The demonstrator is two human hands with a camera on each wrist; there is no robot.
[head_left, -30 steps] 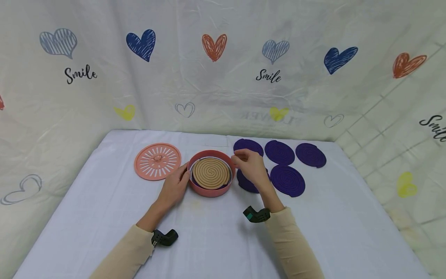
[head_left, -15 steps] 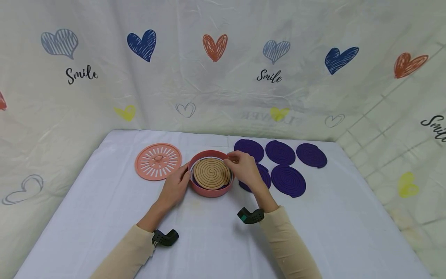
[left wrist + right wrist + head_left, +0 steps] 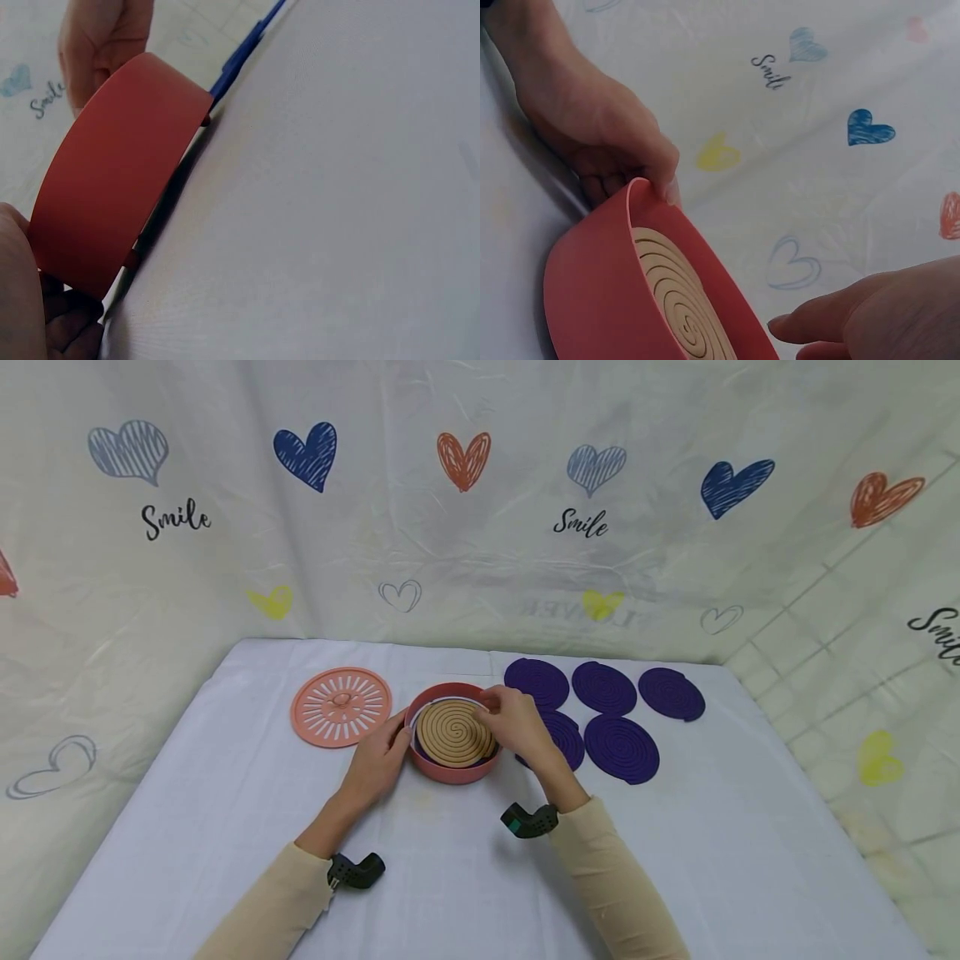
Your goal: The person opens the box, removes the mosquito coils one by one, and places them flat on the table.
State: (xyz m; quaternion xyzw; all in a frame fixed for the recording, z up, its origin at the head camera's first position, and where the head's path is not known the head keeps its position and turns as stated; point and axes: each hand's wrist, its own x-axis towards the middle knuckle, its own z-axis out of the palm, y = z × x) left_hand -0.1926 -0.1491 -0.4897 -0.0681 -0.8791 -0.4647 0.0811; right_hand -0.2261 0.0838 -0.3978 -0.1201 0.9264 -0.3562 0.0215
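Observation:
A round pink-red mosquito coil holder point(image 3: 454, 775) stands on the white-covered table, with a tan mosquito coil point(image 3: 450, 735) lying inside it. A dark purple edge shows beneath the tan coil. My left hand point(image 3: 373, 760) grips the holder's left side, thumb over the rim and fingers outside, as the right wrist view shows. Over the holder's right rim reaches my right hand point(image 3: 517, 727), its thumb and fingertips at the upper right of the tan coil. In the right wrist view, its pointing digit point(image 3: 825, 315) is extended by the rim; whether it touches the coil cannot be told.
A slotted pink lid point(image 3: 341, 707) with a small central knob lies left of the holder. Several purple mosquito coils point(image 3: 621, 749) lie flat on the right, one partly behind my right hand. A white curtain point(image 3: 480, 552) printed with hearts hangs behind the table.
My right hand has moved left, from beside the holder's right rim to over the tan coil's upper right. The left hand and the holder have stayed in place.

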